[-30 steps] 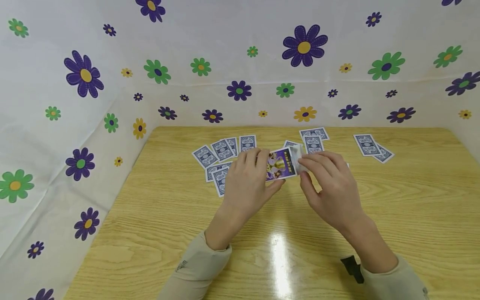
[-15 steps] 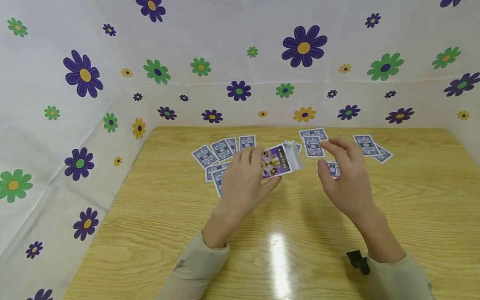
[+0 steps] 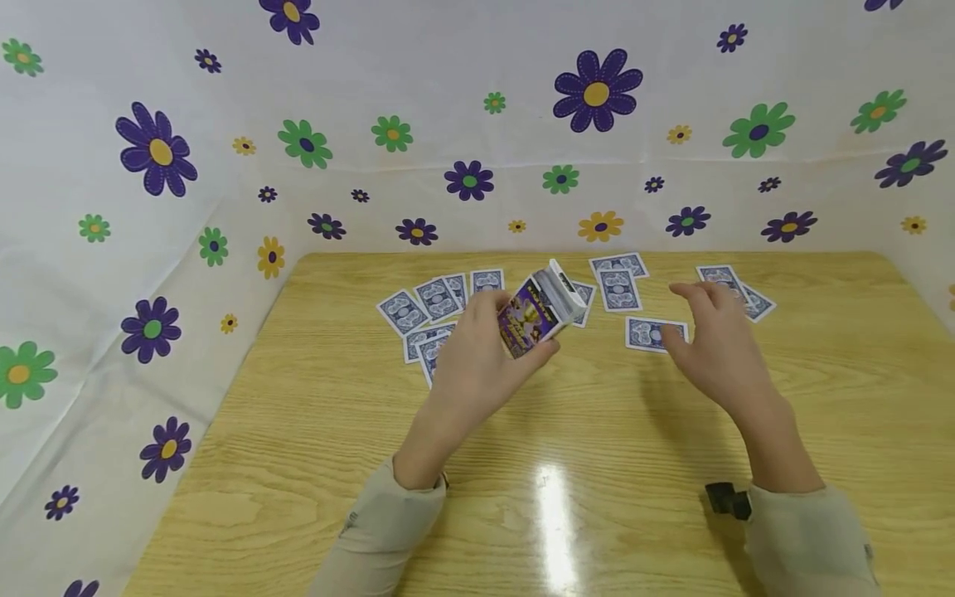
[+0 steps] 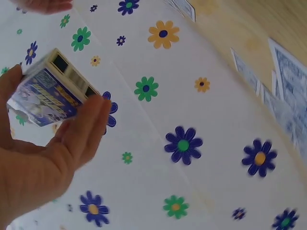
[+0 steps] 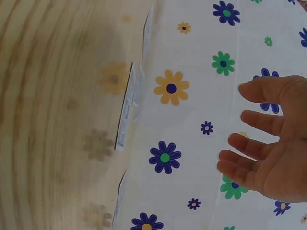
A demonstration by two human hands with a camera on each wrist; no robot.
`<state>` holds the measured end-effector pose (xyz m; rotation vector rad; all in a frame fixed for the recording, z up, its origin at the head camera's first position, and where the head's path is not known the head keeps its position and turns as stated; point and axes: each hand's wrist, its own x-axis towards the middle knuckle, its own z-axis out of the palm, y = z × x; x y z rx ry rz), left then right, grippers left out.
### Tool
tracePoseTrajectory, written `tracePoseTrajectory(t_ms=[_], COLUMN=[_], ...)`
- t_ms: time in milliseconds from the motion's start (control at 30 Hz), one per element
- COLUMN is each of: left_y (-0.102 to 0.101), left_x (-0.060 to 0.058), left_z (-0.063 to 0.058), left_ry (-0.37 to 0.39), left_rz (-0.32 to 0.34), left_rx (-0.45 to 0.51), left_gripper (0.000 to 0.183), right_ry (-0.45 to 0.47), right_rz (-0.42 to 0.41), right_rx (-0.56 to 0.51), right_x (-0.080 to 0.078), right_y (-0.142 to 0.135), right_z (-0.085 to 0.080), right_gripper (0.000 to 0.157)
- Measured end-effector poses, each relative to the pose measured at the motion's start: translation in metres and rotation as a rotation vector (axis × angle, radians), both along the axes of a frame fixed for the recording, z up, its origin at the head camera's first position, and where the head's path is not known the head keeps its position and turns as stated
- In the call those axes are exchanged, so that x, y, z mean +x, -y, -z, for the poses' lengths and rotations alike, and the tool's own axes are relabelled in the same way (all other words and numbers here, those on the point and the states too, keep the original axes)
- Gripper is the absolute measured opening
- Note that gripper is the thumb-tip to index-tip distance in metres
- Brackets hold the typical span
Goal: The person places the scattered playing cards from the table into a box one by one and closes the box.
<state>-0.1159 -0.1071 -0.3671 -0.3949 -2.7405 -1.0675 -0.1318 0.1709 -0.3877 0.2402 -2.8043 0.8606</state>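
Note:
My left hand [image 3: 477, 356] grips a purple card box [image 3: 528, 319] between thumb and fingers, held tilted above the table. The box's white flap [image 3: 569, 290] stands open at its upper right end. In the left wrist view the same card box [image 4: 53, 91] shows its printed face and one narrow side. My right hand [image 3: 719, 348] holds nothing and hovers with loosely bent, spread fingers. Beneath its thumb lies a face-down playing card [image 3: 645, 333] on the table. The right wrist view shows the right hand [image 5: 273, 139] with its fingers apart.
Several face-down playing cards [image 3: 403, 312] lie in a loose cluster at the table's left rear. Other cards [image 3: 618, 290] lie at the back centre, and a pair [image 3: 759, 303] at the right. A flowered cloth [image 3: 522, 124] rises behind the wooden table [image 3: 313, 464].
My right hand has let go of the box's open end and moved right. The left hand has turned the card box so its open end points up and right.

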Motion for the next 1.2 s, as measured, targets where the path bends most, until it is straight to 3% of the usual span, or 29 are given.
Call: tracePoseTrajectory(t_ms=[167,300,467,633,900,1200], left_y=[0.008,0.01,0.01,0.011,0.015,0.021], left_x=[-0.01,-0.014,-0.018,-0.021,-0.022,-0.028], left_z=[0.004,0.005,0.004,0.006,0.01,0.015], left_ry=[0.205,0.212,0.187,0.119,0.072,0.073], left_rz=[0.063,0.047,0.015,0.032,-0.034,-0.111], left_rx=[0.347,0.409,0.4,0.354,0.239,0.042], left_gripper=[0.064,0.068,0.08,0.07,0.071,0.079], right_ry=[0.228,0.328,0.405,0.457,0.449,0.515], right_rz=[-0.054,-0.078,-0.074,-0.082,-0.1,-0.05], right_rx=[0.12,0.162,0.151,0.126,0.118,0.127], right_x=[-0.007,-0.012,-0.02,-0.03,-0.045,-0.051], right_y=[-0.007,-0.015,-0.03,-0.045,-0.048,-0.042], right_z=[0.004,0.01,0.021,0.029,0.028,0.033], right_gripper=[0.058,0.062,0.065,0.069,0.069,0.07])
